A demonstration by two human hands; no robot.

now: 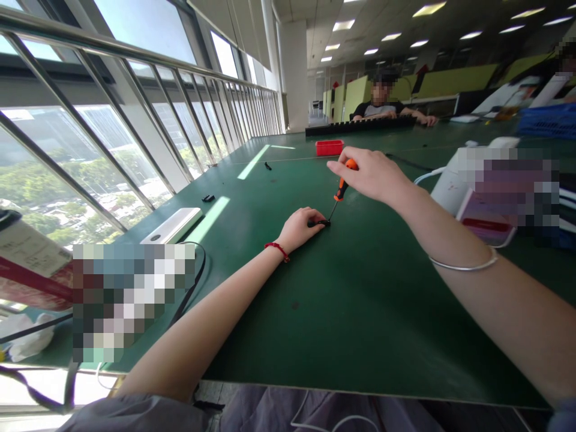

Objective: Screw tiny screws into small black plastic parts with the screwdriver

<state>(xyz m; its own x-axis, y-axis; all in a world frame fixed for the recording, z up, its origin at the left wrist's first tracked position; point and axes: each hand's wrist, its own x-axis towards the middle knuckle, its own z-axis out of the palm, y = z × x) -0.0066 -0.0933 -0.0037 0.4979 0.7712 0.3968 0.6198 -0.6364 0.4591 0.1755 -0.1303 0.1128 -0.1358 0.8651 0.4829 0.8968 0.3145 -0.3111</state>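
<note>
From the head view we see the screwdriver (341,191) tilted, orange handle up and far-right, tip down-left on a small black part (318,223) mid-desk (360,300). Our right hand (371,175) closes around the handle; our left hand (300,228) pinches the part. A red tray (329,147) sits farther off, contents unseen.

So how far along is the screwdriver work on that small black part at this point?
In hand: the left hand pins a small black part to the green table while the right hand holds the orange screwdriver, tip on it. Two similar black pieces lie untouched farther off. Nothing visibly finished.
</note>
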